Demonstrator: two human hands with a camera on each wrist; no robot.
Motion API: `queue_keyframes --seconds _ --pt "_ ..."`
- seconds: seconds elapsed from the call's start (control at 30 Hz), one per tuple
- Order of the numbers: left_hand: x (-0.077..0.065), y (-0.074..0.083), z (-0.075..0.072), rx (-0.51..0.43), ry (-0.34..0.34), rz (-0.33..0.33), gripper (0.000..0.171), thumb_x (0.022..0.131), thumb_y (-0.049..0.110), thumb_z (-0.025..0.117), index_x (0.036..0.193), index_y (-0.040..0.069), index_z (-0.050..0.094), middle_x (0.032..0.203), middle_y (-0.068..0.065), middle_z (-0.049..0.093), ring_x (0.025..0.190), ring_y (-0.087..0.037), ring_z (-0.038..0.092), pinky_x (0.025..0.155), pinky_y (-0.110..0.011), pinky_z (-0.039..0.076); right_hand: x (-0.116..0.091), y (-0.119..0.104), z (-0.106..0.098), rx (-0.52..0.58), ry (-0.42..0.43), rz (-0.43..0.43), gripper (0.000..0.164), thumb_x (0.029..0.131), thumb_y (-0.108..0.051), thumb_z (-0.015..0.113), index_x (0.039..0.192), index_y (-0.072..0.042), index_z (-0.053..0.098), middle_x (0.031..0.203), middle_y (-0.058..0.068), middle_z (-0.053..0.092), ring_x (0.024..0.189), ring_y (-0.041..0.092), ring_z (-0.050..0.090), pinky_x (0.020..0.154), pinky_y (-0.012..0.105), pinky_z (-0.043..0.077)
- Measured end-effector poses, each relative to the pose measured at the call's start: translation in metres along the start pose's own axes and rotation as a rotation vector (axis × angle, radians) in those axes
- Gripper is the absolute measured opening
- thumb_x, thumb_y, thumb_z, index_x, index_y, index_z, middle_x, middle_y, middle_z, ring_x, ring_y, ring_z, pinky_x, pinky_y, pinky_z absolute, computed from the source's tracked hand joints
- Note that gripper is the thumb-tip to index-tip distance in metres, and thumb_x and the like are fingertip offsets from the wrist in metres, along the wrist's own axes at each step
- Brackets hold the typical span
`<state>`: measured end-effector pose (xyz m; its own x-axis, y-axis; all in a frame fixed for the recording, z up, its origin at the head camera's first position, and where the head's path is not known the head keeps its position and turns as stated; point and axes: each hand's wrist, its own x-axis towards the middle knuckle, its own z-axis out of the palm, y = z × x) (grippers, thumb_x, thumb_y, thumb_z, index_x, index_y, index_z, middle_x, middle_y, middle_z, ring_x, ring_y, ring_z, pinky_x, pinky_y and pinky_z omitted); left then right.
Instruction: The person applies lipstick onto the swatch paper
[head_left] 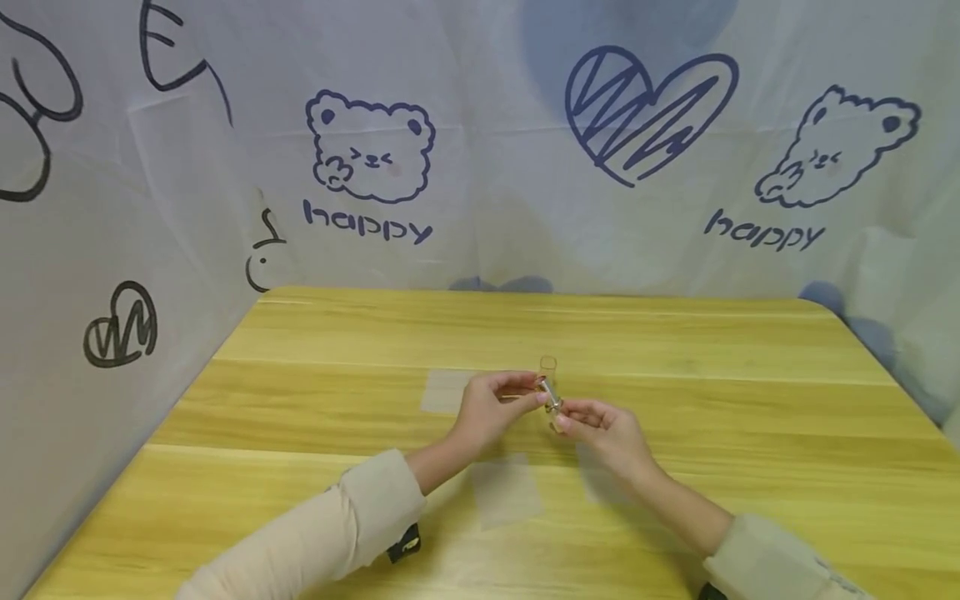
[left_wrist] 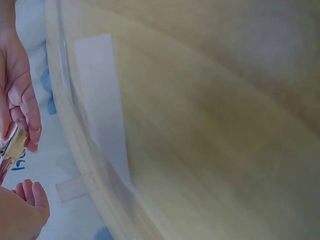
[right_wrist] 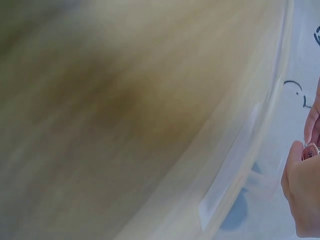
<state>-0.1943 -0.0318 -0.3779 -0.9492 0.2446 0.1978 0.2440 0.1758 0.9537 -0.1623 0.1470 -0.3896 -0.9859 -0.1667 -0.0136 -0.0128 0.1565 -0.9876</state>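
Note:
In the head view, a small slim item with a silver rod-like part (head_left: pixel 551 393) and a gold-coloured end is held between both hands above the table. My left hand (head_left: pixel 486 410) pinches its upper left end between thumb and fingers. The thumb and fingers of my right hand (head_left: pixel 611 435) pinch the lower end. The left wrist view shows the gold part (left_wrist: pixel 18 144) by the right fingertips. A reddish, labelled part (right_wrist: pixel 310 151) peeks out between the hands in the right wrist view. The fingers hide much of the item, so its kind is unclear.
A small see-through piece with a reddish outline (head_left: pixel 548 364) lies on the wooden table (head_left: pixel 337 333) just beyond the hands. Pale translucent sheets lie around them: one sheet (head_left: pixel 442 392) behind the left hand, another sheet (head_left: pixel 506 492) in front, a third under the right wrist.

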Motion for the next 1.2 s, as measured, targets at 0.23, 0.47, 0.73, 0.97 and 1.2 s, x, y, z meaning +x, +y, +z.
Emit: queue_keyframes --seconds 0.23,0.47,0.73,0.97,1.2 --pt "-0.005 -0.006 0.001 0.011 0.006 -0.036 0.030 0.083 0.020 0.070 0.102 -0.003 0.067 0.101 -0.017 0.069 0.092 -0.026 0.068 0.079 -0.028 0.056 -0.003 -0.003 0.009 -0.012 0.021 0.020 0.034 0.088 -0.007 0.062 0.115 0.012 0.055 0.103 0.017 0.067 0.082 0.003 0.066 0.085 0.026 0.054" --pt "-0.009 -0.003 0.003 -0.011 0.011 -0.068 0.027 0.083 0.020 0.070 0.098 -0.003 0.069 0.099 -0.017 0.070 0.089 -0.025 0.068 0.076 -0.026 0.056 -0.005 -0.001 0.012 -0.002 -0.006 0.049 0.034 0.088 -0.007 0.062 0.115 0.012 0.054 0.100 0.015 0.068 0.084 0.009 0.068 0.083 0.026 0.055" --pt "-0.013 -0.006 0.003 0.029 -0.015 -0.054 0.025 0.083 0.018 0.070 0.096 -0.003 0.069 0.096 -0.017 0.071 0.085 -0.024 0.069 0.072 -0.022 0.056 -0.006 0.003 0.019 -0.067 0.007 0.053 0.037 0.082 -0.010 0.070 0.111 0.009 0.057 0.101 0.017 0.067 0.088 0.014 0.066 0.077 0.020 0.055" --pt "-0.016 -0.007 0.003 0.051 -0.048 -0.007 0.023 0.083 0.013 0.069 0.095 -0.006 0.068 0.095 -0.020 0.070 0.084 -0.029 0.069 0.071 -0.021 0.056 -0.007 0.006 0.023 -0.127 0.028 0.003 0.032 0.081 -0.007 0.070 0.107 0.009 0.059 0.099 0.018 0.067 0.086 0.013 0.064 0.077 0.019 0.054" --pt "-0.015 -0.008 0.003 0.050 -0.012 0.038 0.020 0.082 0.011 0.070 0.094 -0.006 0.069 0.096 -0.020 0.070 0.084 -0.029 0.069 0.072 -0.020 0.056 -0.002 0.006 0.028 -0.132 0.030 -0.055 0.028 0.081 -0.002 0.068 0.105 0.011 0.060 0.098 0.021 0.066 0.088 0.017 0.064 0.076 0.018 0.054"
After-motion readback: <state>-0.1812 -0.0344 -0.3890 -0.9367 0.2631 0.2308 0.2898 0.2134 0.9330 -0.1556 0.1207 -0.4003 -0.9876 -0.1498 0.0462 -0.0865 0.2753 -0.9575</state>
